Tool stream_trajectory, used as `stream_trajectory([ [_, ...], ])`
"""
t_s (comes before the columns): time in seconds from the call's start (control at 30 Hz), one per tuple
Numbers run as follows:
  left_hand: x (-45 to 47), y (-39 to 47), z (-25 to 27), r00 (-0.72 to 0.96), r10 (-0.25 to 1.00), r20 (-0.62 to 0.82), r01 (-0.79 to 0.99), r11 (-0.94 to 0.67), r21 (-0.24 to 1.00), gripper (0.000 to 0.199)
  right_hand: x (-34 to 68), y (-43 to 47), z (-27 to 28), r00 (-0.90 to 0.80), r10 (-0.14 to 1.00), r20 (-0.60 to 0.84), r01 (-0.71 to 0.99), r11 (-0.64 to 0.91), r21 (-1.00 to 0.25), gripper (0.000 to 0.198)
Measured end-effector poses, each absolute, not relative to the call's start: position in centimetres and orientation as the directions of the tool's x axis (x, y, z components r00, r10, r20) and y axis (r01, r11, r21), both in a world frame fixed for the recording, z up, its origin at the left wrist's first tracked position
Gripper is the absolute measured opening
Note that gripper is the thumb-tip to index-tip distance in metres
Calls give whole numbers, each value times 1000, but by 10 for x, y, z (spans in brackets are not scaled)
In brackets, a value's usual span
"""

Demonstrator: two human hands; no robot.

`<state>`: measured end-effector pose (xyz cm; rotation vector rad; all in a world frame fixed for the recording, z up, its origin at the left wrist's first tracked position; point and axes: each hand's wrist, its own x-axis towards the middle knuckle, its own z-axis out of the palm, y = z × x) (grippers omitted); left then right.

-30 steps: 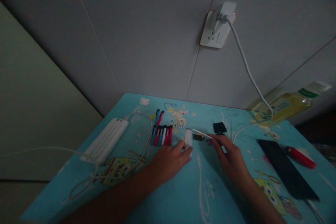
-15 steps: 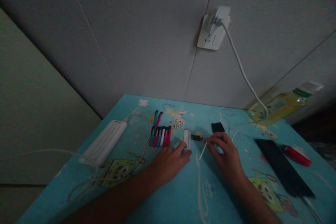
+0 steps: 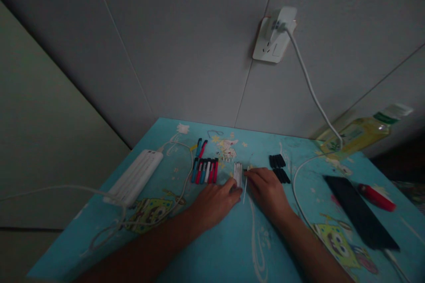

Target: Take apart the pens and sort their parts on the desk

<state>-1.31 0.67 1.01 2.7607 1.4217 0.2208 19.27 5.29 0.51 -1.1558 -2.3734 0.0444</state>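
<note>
A row of thin white sticks [image 3: 237, 171], like pen refills, lies side by side at the middle of the table. My left hand [image 3: 217, 199] rests at their near ends, thumb and finger closed about them; those ends are hidden. Just to the right, my right hand [image 3: 267, 190] pinches a single white stick [image 3: 245, 192], roughly parallel to the row. Small dark pieces by its fingertips are mostly covered. Beyond this hand lie two groups of short black pieces, one farther back [image 3: 277, 160] and one nearer [image 3: 281, 175]. Left of the sticks is a row of red, blue and white pens [image 3: 205, 171].
Two more pens [image 3: 201, 147] lie behind the row. A white power bank [image 3: 134, 177] with a looping cable is at left. On the right are a dark flat slab [image 3: 360, 212], a red object [image 3: 376, 197] and a tilted bottle of yellow liquid [image 3: 360, 135]. A charger cable [image 3: 307, 79] hangs from the wall socket.
My right hand has moved left with the stick, bringing it beside the row and closer to parallel with it. The nearer black group on the right is now uncovered. My left hand stays put.
</note>
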Motion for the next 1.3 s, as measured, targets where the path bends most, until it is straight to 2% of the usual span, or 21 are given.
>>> stream_trajectory([
  [0.2, -13, 5, 13, 570, 814, 112, 811, -579, 87, 24, 190, 46, 8, -568, 745, 350, 750, 644, -152, 31],
  [0.33, -15, 4, 17, 581, 807, 108, 800, -591, 108, 29, 198, 27, 8, -589, 753, 293, 730, 652, -207, 21],
  [0.57, -23, 6, 25, 589, 801, 105, 793, -598, 117, 31, 198, 19, 8, -583, 740, 336, 688, 669, -281, 19],
  [0.77, -26, 11, 19, 589, 803, 87, 796, -595, 111, 29, 194, 18, 11, -585, 757, 289, 685, 653, -324, 21],
  [1.3, -23, 15, 8, 594, 796, 116, 799, -601, 33, 28, 194, 18, 6, -588, 747, 310, 676, 664, -318, 27],
])
